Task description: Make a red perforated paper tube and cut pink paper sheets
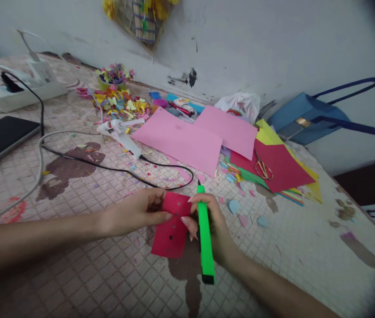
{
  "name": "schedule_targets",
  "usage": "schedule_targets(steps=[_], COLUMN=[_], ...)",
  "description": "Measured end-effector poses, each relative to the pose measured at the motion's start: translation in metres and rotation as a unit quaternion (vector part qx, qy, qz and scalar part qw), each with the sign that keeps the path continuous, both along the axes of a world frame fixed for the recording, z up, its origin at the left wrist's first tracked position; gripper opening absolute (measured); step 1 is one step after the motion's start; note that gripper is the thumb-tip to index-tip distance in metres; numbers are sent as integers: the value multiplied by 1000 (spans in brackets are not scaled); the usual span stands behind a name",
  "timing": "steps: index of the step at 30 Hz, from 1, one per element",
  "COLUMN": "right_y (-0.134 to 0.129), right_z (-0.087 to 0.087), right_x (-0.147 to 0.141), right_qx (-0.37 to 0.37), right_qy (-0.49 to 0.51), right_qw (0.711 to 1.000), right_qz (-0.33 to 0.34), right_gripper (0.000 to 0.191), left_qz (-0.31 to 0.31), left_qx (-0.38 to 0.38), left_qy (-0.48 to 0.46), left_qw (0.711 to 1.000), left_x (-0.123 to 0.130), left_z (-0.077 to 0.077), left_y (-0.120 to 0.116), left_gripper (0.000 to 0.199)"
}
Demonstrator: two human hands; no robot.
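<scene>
My left hand (144,211) pinches the upper left edge of a small red paper piece (166,245), thumb on top. A line of dark and greyish spots runs down this paper. In my right hand (212,221) is a green marker (206,243), its black pointed tip aimed away from me and its black end toward me. The right thumb and fingertips are at the paper's right edge; whether they grip it I cannot tell. Just beyond the hands lies the black cord of a white glue gun (121,138).
Pink sheets (187,141) and red sheets (280,163) with gold scissors (264,170) lie ahead. Colourful paper cut-outs (121,104) surround a small pot (110,83). At left are a power strip (25,99) and a dark tablet-like device (5,137). A blue bag (309,117) leans on the wall.
</scene>
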State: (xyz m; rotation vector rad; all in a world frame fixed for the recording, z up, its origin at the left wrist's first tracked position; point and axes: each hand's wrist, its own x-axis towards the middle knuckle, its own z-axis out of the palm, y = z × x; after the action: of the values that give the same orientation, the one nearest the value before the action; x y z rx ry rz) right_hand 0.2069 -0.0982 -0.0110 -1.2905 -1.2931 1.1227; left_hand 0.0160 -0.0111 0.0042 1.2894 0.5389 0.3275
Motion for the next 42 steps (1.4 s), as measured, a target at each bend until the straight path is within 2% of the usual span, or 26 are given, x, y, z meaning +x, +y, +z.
schedule_targets(steps=[3,6,8,10,13,15,18,20,23,25,27,29,35,42], right_y=[13,30,38,43,46,47,47,46,44,44,47,53,70,74], right_z=[-5,-7,-4,2,10,12,13,16,22,23,19,11,-14,-15], right_x=[14,38,55,69,79,80,78,77,79,83,87,90,90,93], right_qx=[21,51,64,75,87,92,84,68,36,47,93,118,119,122], right_qy=[-4,-43,-93,-117,-71,-20,27,26,-64,-165,-229,-237,-208,-217], right_qw=[1000,997,992,990,993,995,996,996,996,979,952,940,954,955], right_qz=[8,-34,-50,-37,24,33,-31,-55,-58,-106,-180,-215,-179,-163], right_gripper=[34,36,45,53,59,56,38,32,43,46,41,29,30,33], left_qz=[35,64,68,65,63,58,57,60,59,50,44,43,42,39], left_qx=[7,14,26,49,69,72,82,90,95,95,97,97,94,106], left_qy=[8,33,46,46,38,36,38,38,30,29,26,19,1,1], left_qw=[999,997,996,996,995,995,994,993,993,994,994,994,995,994], left_x=[-1,-2,-2,-3,-4,-3,-3,-3,-4,-5,-6,-7,-8,-9], left_z=[-3,-1,1,1,0,0,1,1,-1,-4,-7,-9,-8,-8], left_y=[3,5,5,4,3,3,3,3,3,3,4,4,3,3], left_gripper=[27,27,27,27,27,26,28,29,27,26,27,26,26,28])
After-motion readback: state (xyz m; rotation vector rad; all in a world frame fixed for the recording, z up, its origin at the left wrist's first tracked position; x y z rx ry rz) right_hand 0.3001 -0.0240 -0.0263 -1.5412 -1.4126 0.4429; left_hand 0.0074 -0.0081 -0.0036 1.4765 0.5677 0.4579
